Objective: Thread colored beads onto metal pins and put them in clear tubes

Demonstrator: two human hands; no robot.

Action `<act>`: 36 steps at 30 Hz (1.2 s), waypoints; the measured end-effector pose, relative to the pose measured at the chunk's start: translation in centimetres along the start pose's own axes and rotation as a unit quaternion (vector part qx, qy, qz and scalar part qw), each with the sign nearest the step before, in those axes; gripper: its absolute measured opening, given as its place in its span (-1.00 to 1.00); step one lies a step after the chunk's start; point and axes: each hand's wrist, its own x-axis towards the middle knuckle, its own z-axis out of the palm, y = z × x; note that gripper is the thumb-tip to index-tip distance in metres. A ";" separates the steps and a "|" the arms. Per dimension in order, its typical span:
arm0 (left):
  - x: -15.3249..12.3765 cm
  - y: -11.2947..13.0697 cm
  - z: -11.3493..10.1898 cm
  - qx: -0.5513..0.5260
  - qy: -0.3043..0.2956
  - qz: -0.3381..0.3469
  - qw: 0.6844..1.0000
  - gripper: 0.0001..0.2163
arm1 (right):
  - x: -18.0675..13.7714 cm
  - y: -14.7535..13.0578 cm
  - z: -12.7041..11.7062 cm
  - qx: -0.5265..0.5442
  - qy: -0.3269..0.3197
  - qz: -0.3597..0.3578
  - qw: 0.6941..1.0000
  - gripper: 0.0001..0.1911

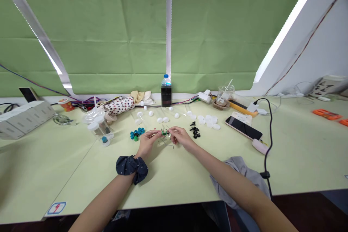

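My left hand [148, 141] and my right hand [181, 137] meet over the pale green table [174, 174], both pinched on a small clear plastic tube [164, 133] with green beads in it. A cluster of blue and green beads [136, 134] lies just left of my left hand. Small black pieces [195, 131] lie just right of my right hand. White caps [208, 121] and more clear tubes are scattered behind the hands. A dark dotted scrunchie [132, 166] sits on my left wrist.
A phone [244, 127] on a black cable lies at the right, and a grey cloth [241, 174] hangs at the front edge. A water bottle [166, 90], a clear cup [225, 95], a patterned pouch [119, 105] and grey boxes [24, 117] line the back and left.
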 end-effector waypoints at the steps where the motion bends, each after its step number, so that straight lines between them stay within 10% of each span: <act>1: 0.0 0.0 0.0 0.002 0.000 0.002 1.000 -0.84 | -0.1 -0.1 0.0 0.001 -0.004 -0.010 1.000 -0.58; 36: -0.2 0.3 0.3 0.007 0.006 0.003 1.000 -0.84 | -0.2 -0.2 0.1 -0.004 -0.014 0.000 1.000 -0.59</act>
